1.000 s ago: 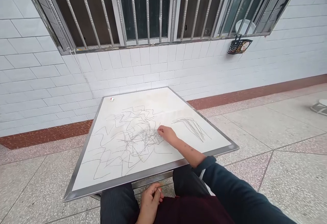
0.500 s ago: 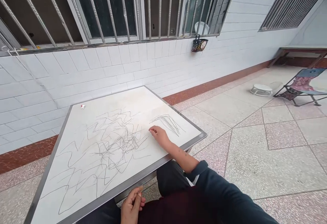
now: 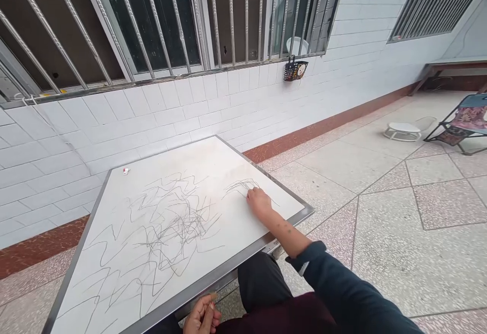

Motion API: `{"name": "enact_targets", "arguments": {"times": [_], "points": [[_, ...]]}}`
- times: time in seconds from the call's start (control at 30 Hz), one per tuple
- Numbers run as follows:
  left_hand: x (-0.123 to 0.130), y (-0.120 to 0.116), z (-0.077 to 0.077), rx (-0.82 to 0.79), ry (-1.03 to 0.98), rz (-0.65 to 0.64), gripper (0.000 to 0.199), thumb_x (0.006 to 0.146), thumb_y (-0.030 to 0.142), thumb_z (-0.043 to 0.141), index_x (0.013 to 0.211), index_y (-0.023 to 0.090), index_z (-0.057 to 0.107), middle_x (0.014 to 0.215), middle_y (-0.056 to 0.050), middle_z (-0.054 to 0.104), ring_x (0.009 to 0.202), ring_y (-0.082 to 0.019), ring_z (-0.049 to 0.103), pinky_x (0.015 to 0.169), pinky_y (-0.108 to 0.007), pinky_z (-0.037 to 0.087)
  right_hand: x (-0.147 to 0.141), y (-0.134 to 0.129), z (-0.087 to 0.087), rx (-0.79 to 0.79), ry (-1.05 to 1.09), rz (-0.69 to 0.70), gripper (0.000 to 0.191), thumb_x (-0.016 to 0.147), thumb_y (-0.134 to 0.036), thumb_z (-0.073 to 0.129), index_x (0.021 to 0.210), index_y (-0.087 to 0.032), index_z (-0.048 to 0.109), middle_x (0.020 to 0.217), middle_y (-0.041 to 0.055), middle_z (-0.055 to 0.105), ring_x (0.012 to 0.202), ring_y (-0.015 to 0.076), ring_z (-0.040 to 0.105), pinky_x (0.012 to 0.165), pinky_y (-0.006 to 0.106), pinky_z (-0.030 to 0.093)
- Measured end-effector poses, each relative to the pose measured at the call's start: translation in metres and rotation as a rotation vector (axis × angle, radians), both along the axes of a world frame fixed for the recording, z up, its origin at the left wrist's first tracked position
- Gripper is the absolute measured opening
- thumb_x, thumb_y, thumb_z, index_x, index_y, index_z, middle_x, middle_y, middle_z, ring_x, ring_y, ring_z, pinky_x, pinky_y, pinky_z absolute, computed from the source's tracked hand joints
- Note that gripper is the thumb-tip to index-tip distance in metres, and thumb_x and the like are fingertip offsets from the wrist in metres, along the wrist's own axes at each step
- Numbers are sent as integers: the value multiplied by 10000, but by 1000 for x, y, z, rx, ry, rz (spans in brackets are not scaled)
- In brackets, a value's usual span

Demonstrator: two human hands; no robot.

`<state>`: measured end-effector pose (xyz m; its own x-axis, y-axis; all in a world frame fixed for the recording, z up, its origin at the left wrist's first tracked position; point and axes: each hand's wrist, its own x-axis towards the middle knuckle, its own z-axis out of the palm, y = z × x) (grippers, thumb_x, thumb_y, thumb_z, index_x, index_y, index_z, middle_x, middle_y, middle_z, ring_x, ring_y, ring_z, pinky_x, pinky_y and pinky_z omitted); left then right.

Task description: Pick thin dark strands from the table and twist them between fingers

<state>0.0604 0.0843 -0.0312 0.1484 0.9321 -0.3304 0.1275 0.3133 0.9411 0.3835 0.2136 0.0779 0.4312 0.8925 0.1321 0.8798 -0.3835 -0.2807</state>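
A white tabletop [image 3: 125, 212] with a grey metal edge stands before me, covered in thin, dark scribbled lines [image 3: 182, 227] at its middle and left. My right hand [image 3: 259, 202] rests on its right part with curled fingers, over a smaller patch of lines [image 3: 241, 184]. Whatever those fingers hold, if anything, is hidden. Below the near edge, close to my lap, my left hand [image 3: 201, 316] is closed in a pinch. A small tan bit shows at its fingertips, too small to name.
A small white and red object [image 3: 126, 171] lies at the table's far left corner. Behind stands a tiled wall with a barred window and a hanging black basket [image 3: 295, 70]. To the right are a low white stool [image 3: 402, 131] and a folding chair [image 3: 466, 121] on the tiled floor.
My right hand has moved right across the tabletop, onto the smaller patch of lines. My left hand stays pinched near my lap. The view has shifted slightly.
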Motion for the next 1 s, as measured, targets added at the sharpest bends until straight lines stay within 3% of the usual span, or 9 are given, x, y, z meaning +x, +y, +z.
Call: {"name": "enact_targets", "arguments": {"times": [0.2,0.33,0.43,0.57,0.67,0.73,0.83,1.0], "points": [[-6,-1,-1,11,0,-60,640,586,689,643,954,167,682,589,-20,639,529,-149,555,485,-243,418,-18,-19,10,30,4,39,122,847,-135,481,874,-112,598,964,149,591,953,242,539,734,310,410],[-2,-13,15,93,32,-91,603,621,674,629,946,172,698,602,-29,648,556,-165,578,513,-262,448,-37,-54,30,125,63,86,125,872,-176,426,901,-153,546,925,83,602,866,180,562,683,264,409],[2,-23,50,156,-10,-104,530,665,629,630,909,165,713,673,-59,675,612,-187,606,552,-285,478,-63,-90,45,197,263,221,87,872,-210,405,870,-188,489,730,-8,582,632,118,537,592,224,397],[-5,-22,127,221,-138,-42,399,782,462,617,1073,194,666,943,-88,691,839,-204,622,729,-303,501,-105,-138,61,318,555,481,52,859,-220,405,816,-212,432,660,-40,524,578,106,485,557,212,378],[-16,-16,178,356,-293,39,460,809,402,607,1238,241,557,1165,-92,627,997,-207,588,829,-305,478,-127,-160,71,270,554,552,32,830,-185,428,813,-212,432,636,-47,502,545,101,449,537,212,353],[-23,-15,196,406,-321,62,470,811,377,613,1255,243,540,1188,-94,615,1008,-204,585,832,-304,476,-136,-167,75,260,491,580,55,809,-154,441,824,-207,443,658,-38,510,553,101,450,540,216,345],[-32,-20,199,404,-292,115,397,808,342,627,1181,209,599,1062,-83,666,914,-179,611,807,-293,481,-144,-172,75,286,393,612,83,798,-128,446,840,-198,455,693,-21,518,568,105,457,551,223,344],[-40,-28,184,359,-257,203,338,771,318,672,1082,186,658,887,-47,687,834,-152,608,739,-252,485,-152,-179,74,263,391,668,93,823,-129,436,879,-200,459,696,-19,522,565,109,461,559,227,359]]}}
